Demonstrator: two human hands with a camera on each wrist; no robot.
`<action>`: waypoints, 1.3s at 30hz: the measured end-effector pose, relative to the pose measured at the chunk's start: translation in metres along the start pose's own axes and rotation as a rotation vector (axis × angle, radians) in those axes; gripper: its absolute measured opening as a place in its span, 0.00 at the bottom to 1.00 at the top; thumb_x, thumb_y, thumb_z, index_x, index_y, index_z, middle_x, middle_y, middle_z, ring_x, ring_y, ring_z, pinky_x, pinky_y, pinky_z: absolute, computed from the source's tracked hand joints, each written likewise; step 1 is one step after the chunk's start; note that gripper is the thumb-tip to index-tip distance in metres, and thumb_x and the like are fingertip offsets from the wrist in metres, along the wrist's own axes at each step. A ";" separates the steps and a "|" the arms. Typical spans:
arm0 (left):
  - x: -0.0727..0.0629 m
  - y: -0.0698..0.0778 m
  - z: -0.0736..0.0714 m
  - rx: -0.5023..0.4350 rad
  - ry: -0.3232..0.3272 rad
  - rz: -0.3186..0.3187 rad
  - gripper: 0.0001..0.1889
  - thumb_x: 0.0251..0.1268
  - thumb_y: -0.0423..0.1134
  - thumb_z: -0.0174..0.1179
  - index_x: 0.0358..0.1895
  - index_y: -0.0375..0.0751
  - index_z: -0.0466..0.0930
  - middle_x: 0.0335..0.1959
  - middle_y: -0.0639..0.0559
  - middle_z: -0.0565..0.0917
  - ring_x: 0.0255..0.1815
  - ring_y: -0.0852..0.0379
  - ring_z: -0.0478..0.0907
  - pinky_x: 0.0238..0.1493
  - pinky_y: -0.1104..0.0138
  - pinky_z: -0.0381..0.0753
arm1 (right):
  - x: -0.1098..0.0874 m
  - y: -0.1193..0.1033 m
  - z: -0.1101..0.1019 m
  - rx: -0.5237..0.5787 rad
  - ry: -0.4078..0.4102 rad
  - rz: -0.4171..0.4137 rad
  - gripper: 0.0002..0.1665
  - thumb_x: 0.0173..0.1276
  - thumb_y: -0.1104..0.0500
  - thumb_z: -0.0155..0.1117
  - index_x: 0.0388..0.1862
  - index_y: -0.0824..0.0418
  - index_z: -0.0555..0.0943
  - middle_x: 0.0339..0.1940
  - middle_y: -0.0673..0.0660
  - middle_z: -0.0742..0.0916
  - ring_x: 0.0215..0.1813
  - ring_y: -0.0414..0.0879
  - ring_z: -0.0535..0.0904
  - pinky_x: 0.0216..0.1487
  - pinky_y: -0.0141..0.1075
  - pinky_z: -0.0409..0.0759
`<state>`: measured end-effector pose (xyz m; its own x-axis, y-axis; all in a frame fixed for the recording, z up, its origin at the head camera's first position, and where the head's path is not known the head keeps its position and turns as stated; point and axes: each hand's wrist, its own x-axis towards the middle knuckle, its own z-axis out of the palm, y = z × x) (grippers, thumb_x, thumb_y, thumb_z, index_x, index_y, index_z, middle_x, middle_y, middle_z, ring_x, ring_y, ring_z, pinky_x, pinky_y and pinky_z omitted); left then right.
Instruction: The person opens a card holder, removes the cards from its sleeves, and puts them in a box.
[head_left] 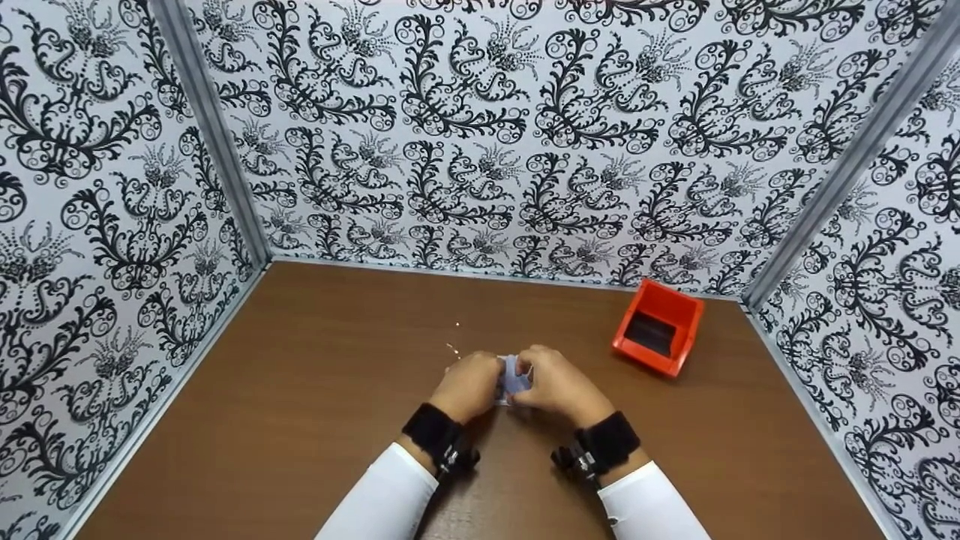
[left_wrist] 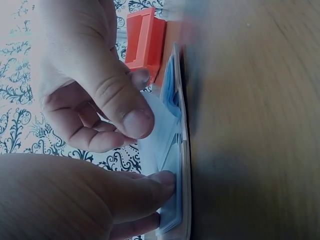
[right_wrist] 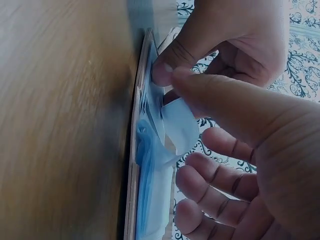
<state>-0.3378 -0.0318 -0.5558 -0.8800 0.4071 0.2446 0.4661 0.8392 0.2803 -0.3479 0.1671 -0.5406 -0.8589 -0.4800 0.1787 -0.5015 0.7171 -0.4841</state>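
Between my hands on the brown table lies a small, flat booklet-like item (head_left: 514, 379) with layered, pale-blue see-through sheets (left_wrist: 172, 212) on a thin tan backing (right_wrist: 131, 200). My left hand (head_left: 469, 386) holds its left part, the thumb (right_wrist: 162, 75) pressed on the sheets. From the middle one thin sheet (right_wrist: 180, 127) stands up and bends over. My right hand (head_left: 559, 386) is around this raised sheet, thumb and forefinger apart, with its other fingers (right_wrist: 187, 217) loosely bent. In the left wrist view the right thumb (left_wrist: 137, 122) overlaps the sheet's edge.
A red open bin (head_left: 660, 328) with a dark bottom stands at the back right of the table (head_left: 337, 337). Small white specks (head_left: 454, 349) show on the tabletop just beyond the left hand. Black-and-white patterned walls (head_left: 480, 150) close off the back and both sides.
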 end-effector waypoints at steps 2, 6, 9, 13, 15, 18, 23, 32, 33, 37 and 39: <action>0.000 0.000 0.000 -0.002 0.001 -0.008 0.05 0.64 0.30 0.74 0.38 0.45 0.91 0.42 0.49 0.93 0.41 0.47 0.91 0.42 0.51 0.92 | 0.000 0.000 0.000 -0.002 0.001 0.005 0.19 0.53 0.61 0.86 0.39 0.59 0.84 0.42 0.55 0.85 0.43 0.47 0.80 0.47 0.44 0.86; -0.002 0.002 -0.002 0.014 0.001 -0.020 0.05 0.64 0.28 0.72 0.36 0.44 0.90 0.40 0.49 0.93 0.39 0.46 0.91 0.40 0.50 0.92 | 0.000 0.001 0.001 -0.009 -0.004 0.020 0.20 0.52 0.62 0.86 0.39 0.59 0.83 0.41 0.55 0.84 0.43 0.47 0.79 0.45 0.43 0.85; -0.003 0.003 -0.004 0.040 0.004 -0.023 0.04 0.64 0.30 0.72 0.34 0.43 0.90 0.38 0.48 0.93 0.37 0.45 0.91 0.39 0.49 0.93 | -0.001 0.002 0.004 -0.009 -0.005 0.018 0.20 0.52 0.61 0.87 0.39 0.59 0.83 0.42 0.55 0.84 0.42 0.46 0.78 0.44 0.41 0.84; -0.002 0.003 -0.003 0.071 0.006 -0.023 0.04 0.63 0.33 0.77 0.32 0.44 0.91 0.36 0.48 0.94 0.36 0.45 0.92 0.37 0.50 0.93 | -0.002 0.002 0.007 -0.015 0.006 0.000 0.23 0.51 0.58 0.89 0.40 0.60 0.83 0.43 0.56 0.83 0.43 0.46 0.79 0.46 0.40 0.84; -0.001 0.003 -0.002 0.074 0.002 -0.025 0.05 0.63 0.35 0.79 0.33 0.44 0.91 0.36 0.48 0.95 0.35 0.46 0.92 0.37 0.50 0.93 | -0.003 0.002 0.007 -0.017 0.012 0.002 0.25 0.51 0.58 0.90 0.41 0.60 0.82 0.44 0.56 0.83 0.44 0.46 0.79 0.47 0.41 0.84; 0.000 0.003 -0.001 0.076 0.000 -0.022 0.06 0.63 0.35 0.79 0.31 0.46 0.91 0.35 0.49 0.94 0.34 0.46 0.91 0.35 0.50 0.92 | -0.004 0.002 0.006 -0.023 0.016 0.014 0.25 0.52 0.60 0.89 0.43 0.59 0.82 0.46 0.56 0.83 0.45 0.47 0.79 0.49 0.42 0.84; 0.000 0.002 0.000 0.083 0.008 -0.004 0.08 0.63 0.32 0.76 0.29 0.50 0.91 0.35 0.50 0.93 0.34 0.45 0.90 0.33 0.51 0.91 | -0.004 0.001 0.004 -0.031 0.021 0.012 0.23 0.51 0.64 0.84 0.45 0.60 0.83 0.47 0.58 0.83 0.45 0.48 0.79 0.47 0.43 0.84; -0.003 0.001 0.001 0.085 0.053 0.014 0.05 0.62 0.29 0.74 0.34 0.44 0.92 0.40 0.48 0.91 0.38 0.44 0.92 0.38 0.50 0.92 | -0.002 0.003 -0.001 -0.007 0.077 0.100 0.25 0.58 0.66 0.80 0.56 0.61 0.84 0.52 0.62 0.88 0.49 0.52 0.83 0.54 0.49 0.87; -0.003 0.001 0.001 0.081 0.054 0.012 0.04 0.62 0.30 0.75 0.34 0.44 0.92 0.40 0.48 0.91 0.38 0.43 0.92 0.38 0.49 0.92 | -0.002 0.004 -0.002 0.003 0.083 0.129 0.27 0.59 0.66 0.79 0.59 0.60 0.84 0.53 0.63 0.89 0.50 0.54 0.85 0.54 0.51 0.87; -0.003 0.001 0.000 0.071 0.046 0.007 0.04 0.63 0.32 0.77 0.33 0.44 0.91 0.39 0.48 0.92 0.37 0.44 0.92 0.37 0.50 0.92 | 0.000 0.005 -0.005 0.026 0.115 0.242 0.33 0.63 0.69 0.74 0.68 0.60 0.81 0.54 0.67 0.92 0.49 0.56 0.88 0.54 0.54 0.90; -0.003 0.001 -0.001 0.074 0.045 0.010 0.05 0.63 0.33 0.78 0.32 0.45 0.91 0.38 0.49 0.92 0.37 0.45 0.91 0.36 0.50 0.92 | 0.000 0.007 -0.007 0.027 0.123 0.284 0.37 0.63 0.71 0.73 0.72 0.59 0.79 0.54 0.66 0.93 0.46 0.55 0.86 0.52 0.53 0.89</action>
<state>-0.3347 -0.0322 -0.5554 -0.8697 0.4001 0.2891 0.4651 0.8604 0.2084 -0.3523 0.1750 -0.5381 -0.9712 -0.1969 0.1345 -0.2384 0.7991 -0.5518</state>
